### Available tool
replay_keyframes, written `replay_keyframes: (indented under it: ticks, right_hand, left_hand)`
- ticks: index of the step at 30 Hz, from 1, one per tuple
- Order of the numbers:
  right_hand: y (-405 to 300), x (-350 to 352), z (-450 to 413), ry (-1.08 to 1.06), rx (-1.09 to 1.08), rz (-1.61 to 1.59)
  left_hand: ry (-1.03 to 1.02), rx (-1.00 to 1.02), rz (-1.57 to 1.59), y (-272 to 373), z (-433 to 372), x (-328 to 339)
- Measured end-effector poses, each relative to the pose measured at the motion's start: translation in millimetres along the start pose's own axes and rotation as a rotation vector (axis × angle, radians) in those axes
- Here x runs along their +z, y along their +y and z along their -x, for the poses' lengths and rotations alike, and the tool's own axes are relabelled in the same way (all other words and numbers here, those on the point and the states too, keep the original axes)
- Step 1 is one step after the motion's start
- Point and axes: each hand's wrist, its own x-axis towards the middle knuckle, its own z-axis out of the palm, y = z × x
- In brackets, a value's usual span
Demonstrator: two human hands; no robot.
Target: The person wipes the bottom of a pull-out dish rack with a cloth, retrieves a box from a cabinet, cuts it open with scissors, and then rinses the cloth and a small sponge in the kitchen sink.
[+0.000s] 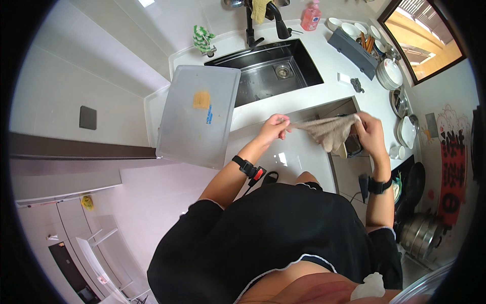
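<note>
A grey-brown cloth (330, 131) is stretched between my two hands, in front of the counter edge. My left hand (274, 129) pinches its narrow, drawn-out end between thumb and fingers. The bunched, wider part hangs from my right hand (369, 131), which grips its upper corner. Left of my hands, a translucent plastic lid (197, 140) lies over the counter and the left part of the black sink (265, 85), with a tan sponge-like block (201, 99) showing on it. Below the cloth, a cabinet or drawer opening holds a dark container (354, 146), partly hidden.
A black faucet (249, 28) with a yellow cloth stands behind the sink, near a pink soap bottle (311, 17). Stacked plates (390, 74), bowls and a grey utensil rack (351, 53) line the right counter. Farther down on the right are a black pan (414, 184) and a steel pot (420, 235).
</note>
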Motion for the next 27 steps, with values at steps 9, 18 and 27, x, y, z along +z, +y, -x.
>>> replay_keyframes:
  ticks: [9,18,27]
  right_hand:
    - [52,38,-250,-0.043,-0.291,0.137]
    - [154,159,-423,-0.294,-0.366,0.47]
    - [148,211,-466,-0.265,-0.142,0.18]
  left_hand:
    - [0.406,0.239,-0.541,26,-65,-98]
    - [0.544,0.417,-1.124,127,-173,-105]
    - [0.699,0.398,-1.301,174,-340,-146]
